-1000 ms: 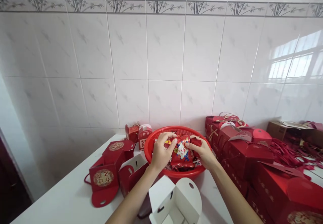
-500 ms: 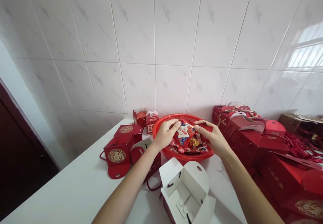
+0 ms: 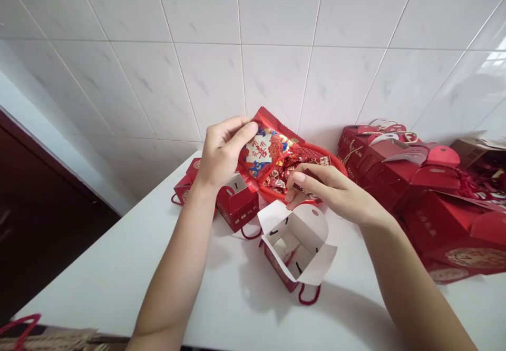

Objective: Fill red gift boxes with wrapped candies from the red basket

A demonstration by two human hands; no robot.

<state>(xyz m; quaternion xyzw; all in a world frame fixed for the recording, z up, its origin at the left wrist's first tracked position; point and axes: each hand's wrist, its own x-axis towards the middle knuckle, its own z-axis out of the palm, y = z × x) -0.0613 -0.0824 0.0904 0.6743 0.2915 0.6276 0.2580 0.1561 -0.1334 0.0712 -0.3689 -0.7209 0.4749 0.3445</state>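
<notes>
My left hand point(image 3: 227, 153) pinches a red snack packet point(image 3: 261, 150) printed with blue, gold and white, its front turned toward me. It is held over the left part of a red plastic basket point(image 3: 339, 165) that contains small wrapped candies point(image 3: 279, 174). My right hand point(image 3: 336, 190) hovers at the basket's near edge, above the back of an open gift box point(image 3: 279, 264). Its fingers are loosely bent and apart, with nothing visible in them. White inside and red outside, the box stands with its flaps spread. A small blurred red thing point(image 3: 291, 257) shows inside it.
Red gift boxes point(image 3: 239, 208) with cord handles stand on the white table point(image 3: 221, 293) to the left. More red boxes point(image 3: 450, 230) are stacked along the right. Behind is a tiled wall point(image 3: 209, 77). A red cord point(image 3: 19, 330) shows at the lower left.
My left hand has lifted the packet up and left, out of the basket. The right hand has let go of the packet and come nearer the open box, where something red now shows.
</notes>
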